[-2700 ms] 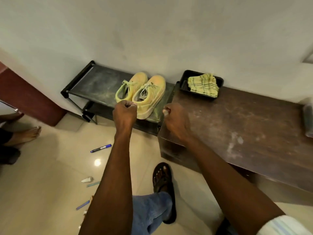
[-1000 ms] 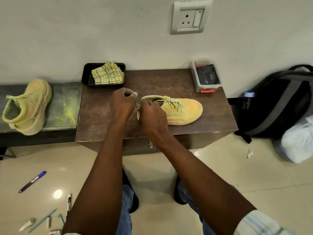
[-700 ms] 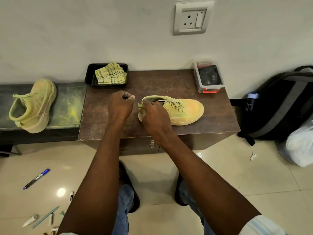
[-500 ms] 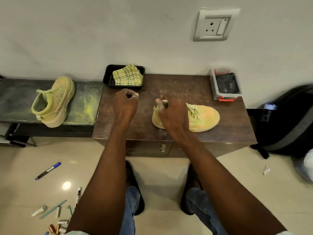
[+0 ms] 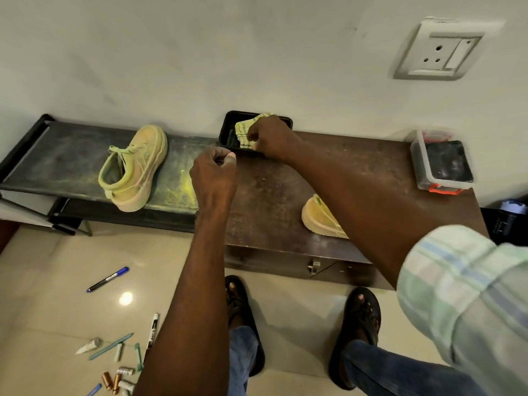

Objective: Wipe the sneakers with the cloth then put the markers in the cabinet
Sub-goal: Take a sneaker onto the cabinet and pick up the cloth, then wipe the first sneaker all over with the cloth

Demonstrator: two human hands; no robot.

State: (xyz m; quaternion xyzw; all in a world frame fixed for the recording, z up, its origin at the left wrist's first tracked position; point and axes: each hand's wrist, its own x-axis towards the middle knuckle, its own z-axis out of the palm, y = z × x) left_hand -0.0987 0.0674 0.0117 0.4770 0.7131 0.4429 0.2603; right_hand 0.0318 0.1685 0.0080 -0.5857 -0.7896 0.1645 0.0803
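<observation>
One yellow-green sneaker (image 5: 134, 167) stands on the low black rack (image 5: 57, 155) at the left. The other sneaker (image 5: 320, 217) lies on the brown cabinet top (image 5: 285, 181), mostly hidden by my right forearm. A yellow checked cloth (image 5: 244, 130) lies in a black tray (image 5: 228, 130) by the wall. My right hand (image 5: 271, 138) reaches into the tray and pinches the cloth. My left hand (image 5: 214, 172) hovers over the cabinet's left edge, fingers curled, holding nothing. Markers lie on the floor: a blue one (image 5: 108, 279), a black-and-white one (image 5: 153, 328), and several more at bottom left (image 5: 117, 375).
A clear plastic box (image 5: 441, 164) with a dark insert and an orange clip stands at the cabinet's right end. A cabinet latch (image 5: 314, 265) shows on the front. A dark bag (image 5: 508, 221) sits to the right. My sandalled feet (image 5: 243, 310) stand on the tiled floor.
My right hand has let go of the sneaker on the cabinet and moved up and left to the tray, taking hold of the cloth. The view has shifted left and down.
</observation>
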